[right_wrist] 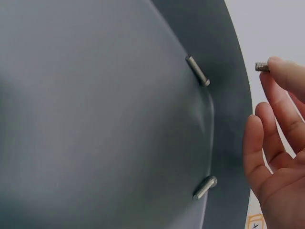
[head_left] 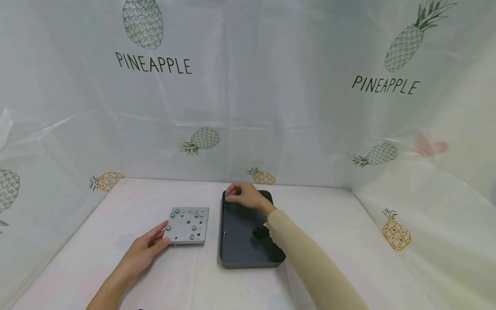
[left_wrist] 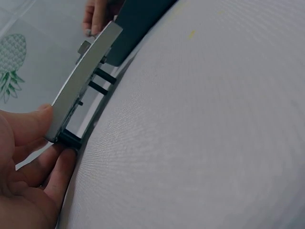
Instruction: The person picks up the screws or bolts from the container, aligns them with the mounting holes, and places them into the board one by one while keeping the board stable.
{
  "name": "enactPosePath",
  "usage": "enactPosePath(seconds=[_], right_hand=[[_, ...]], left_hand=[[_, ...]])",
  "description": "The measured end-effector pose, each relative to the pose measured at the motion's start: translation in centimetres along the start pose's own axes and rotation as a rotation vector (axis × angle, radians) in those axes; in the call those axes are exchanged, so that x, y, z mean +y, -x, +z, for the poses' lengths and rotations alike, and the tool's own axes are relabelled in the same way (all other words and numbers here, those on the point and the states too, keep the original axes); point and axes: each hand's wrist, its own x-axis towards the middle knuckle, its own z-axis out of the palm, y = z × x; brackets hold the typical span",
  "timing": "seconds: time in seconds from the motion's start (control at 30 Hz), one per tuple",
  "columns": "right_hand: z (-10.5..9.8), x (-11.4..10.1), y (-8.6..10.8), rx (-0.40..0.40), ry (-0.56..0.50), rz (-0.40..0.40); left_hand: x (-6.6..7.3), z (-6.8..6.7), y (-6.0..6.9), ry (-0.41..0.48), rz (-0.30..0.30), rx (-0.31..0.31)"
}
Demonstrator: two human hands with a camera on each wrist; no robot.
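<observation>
A square metal plate with holes and several bolt heads lies left of the tray. My left hand grips its left edge, thumb on the near side; the left wrist view shows dark pins under the plate and the left hand's fingers beneath it. A small threaded screw is pinched between thumb and index finger of my right hand, its other fingers loosely bent. In the head view the right hand is over the tray's far left corner. Two screws lie along the tray's side.
The dark tray stands at the middle of the white-covered table. A black object or shadow shows in the tray beside the right sleeve. A pineapple-print sheet hangs behind and at both sides.
</observation>
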Motion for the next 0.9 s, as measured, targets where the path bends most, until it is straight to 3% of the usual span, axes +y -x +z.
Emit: enactPosePath(seconds=[0.47,0.9], right_hand=[[1.5,-2.0,-0.9,-0.038,-0.018,-0.091],[3.7,-3.6,-1.9,-0.081,0.022,-0.113]], left_hand=[[0.1,0.0,0.1,-0.018,0.012,0.004],[0.1,-0.1,0.2,-0.039,0.033,0.008]])
